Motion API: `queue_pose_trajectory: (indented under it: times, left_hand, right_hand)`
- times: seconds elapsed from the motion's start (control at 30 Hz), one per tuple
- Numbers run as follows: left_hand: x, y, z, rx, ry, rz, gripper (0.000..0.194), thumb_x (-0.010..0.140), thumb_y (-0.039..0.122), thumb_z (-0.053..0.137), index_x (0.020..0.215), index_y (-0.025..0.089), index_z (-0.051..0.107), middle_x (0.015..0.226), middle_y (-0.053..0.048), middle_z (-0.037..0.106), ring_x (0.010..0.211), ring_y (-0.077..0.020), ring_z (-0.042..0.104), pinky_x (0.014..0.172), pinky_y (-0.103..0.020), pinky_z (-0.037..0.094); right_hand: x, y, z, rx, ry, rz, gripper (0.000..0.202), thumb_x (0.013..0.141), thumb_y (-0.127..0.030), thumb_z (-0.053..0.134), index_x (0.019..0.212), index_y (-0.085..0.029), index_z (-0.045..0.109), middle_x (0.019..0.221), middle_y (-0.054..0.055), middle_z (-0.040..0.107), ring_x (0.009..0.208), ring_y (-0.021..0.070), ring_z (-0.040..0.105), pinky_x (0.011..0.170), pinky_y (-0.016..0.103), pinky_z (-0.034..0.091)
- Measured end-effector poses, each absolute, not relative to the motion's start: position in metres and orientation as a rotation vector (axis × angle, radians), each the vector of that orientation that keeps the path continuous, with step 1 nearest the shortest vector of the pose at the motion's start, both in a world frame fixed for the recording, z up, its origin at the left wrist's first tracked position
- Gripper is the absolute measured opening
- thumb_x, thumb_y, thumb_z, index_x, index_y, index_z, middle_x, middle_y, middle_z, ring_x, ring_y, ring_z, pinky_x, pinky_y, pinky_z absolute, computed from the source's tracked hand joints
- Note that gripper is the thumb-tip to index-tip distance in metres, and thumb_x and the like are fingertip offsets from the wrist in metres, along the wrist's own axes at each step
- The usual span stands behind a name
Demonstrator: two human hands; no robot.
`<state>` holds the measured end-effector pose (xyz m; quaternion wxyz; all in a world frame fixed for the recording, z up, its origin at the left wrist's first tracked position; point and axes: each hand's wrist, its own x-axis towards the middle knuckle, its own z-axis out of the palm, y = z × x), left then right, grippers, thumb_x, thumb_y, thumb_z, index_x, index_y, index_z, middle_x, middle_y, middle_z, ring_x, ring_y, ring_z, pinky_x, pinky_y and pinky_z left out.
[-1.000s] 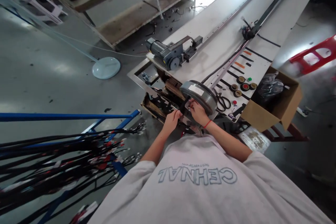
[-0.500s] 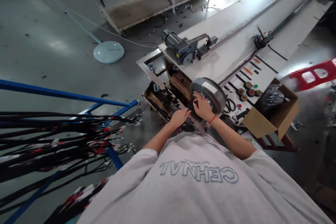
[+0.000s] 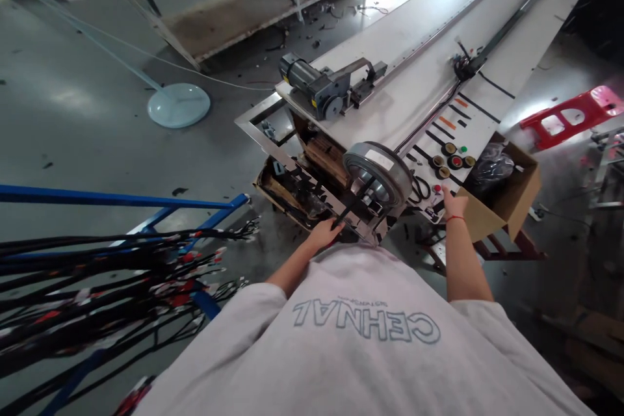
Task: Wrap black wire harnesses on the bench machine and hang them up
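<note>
My left hand [image 3: 326, 233] is closed on a black strip [image 3: 347, 213]. This strip runs from the hand up to the hub of a grey ring-shaped reel [image 3: 385, 159] with a white label, at the near end of the long table. Over to the right, my right hand [image 3: 454, 205] is at the table's corner, its fingers apart and holding nothing. One fingertip reaches a small red button [image 3: 437, 188] or is just beside it; I cannot tell whether they touch. A looped black cable [image 3: 419, 190] lies between the reel and that button.
A motor [image 3: 312, 81] is mounted on the long white table [image 3: 370, 114]. Round buttons [image 3: 455, 161] and black strips are on its right side. An open cardboard box [image 3: 524, 198] stands at the right. Black wire harnesses [image 3: 121, 266] hang on a blue rack [image 3: 214, 205] at the left.
My right hand has left the reel and moved right to the red button. My left hand has shifted slightly down and left, and the black strip now shows stretched between it and the reel.
</note>
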<state>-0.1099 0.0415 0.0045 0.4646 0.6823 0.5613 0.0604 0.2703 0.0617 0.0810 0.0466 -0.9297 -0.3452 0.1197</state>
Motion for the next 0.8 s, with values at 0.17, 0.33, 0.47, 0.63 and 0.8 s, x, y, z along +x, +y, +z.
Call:
queue_pose_trajectory:
  times: [0.17,0.33,0.47,0.63,0.8]
  left_hand:
    - [-0.137,0.019,-0.009,1.657,1.394,0.157,0.031,0.087,0.041,0.048,0.082,0.015,0.064,0.074,-0.007,0.066,0.07,-0.0197,0.061,0.066,-0.026,0.04]
    - [-0.152,0.0,0.005,1.545,1.359,0.267,0.033,0.084,0.045,0.049,0.083,0.016,0.065,0.066,-0.003,0.062,0.064,-0.0171,0.056,0.065,-0.025,0.039]
    - [-0.155,-0.012,0.012,1.586,1.327,0.253,0.036,0.085,0.048,0.044,0.081,0.016,0.061,0.067,-0.003,0.06,0.063,-0.0159,0.054,0.064,-0.026,0.039]
    - [-0.154,-0.016,0.022,1.557,1.331,0.295,0.037,0.085,0.05,0.042,0.078,0.017,0.057,0.061,0.0,0.055,0.058,-0.0141,0.05,0.058,-0.025,0.038]
    - [-0.143,-0.006,0.032,1.52,1.339,0.407,0.039,0.084,0.053,0.046,0.079,0.017,0.058,0.062,0.001,0.056,0.059,-0.0142,0.051,0.059,-0.025,0.04]
  right_hand:
    - [0.295,0.065,0.03,-2.532,-0.327,0.65,0.08,0.078,-0.063,0.058,0.126,0.0,0.053,0.123,0.024,0.059,0.114,0.0282,0.059,0.095,0.033,0.048]
    - [0.284,0.065,0.02,-2.584,-0.273,0.449,0.076,0.078,-0.066,0.055,0.124,-0.006,0.054,0.124,0.025,0.058,0.12,0.0323,0.054,0.101,0.039,0.043]
    - [0.28,0.068,0.023,-2.632,-0.243,0.317,0.076,0.073,-0.071,0.058,0.118,-0.01,0.057,0.118,0.026,0.061,0.116,0.0383,0.056,0.097,0.048,0.044]
    - [0.28,0.069,0.021,-2.588,-0.231,0.308,0.066,0.075,-0.065,0.062,0.112,-0.011,0.058,0.116,0.024,0.062,0.114,0.0356,0.058,0.096,0.045,0.045]
    - [0.278,0.068,0.021,-2.555,-0.22,0.306,0.065,0.075,-0.063,0.063,0.113,-0.011,0.058,0.117,0.023,0.062,0.116,0.0358,0.056,0.097,0.045,0.043]
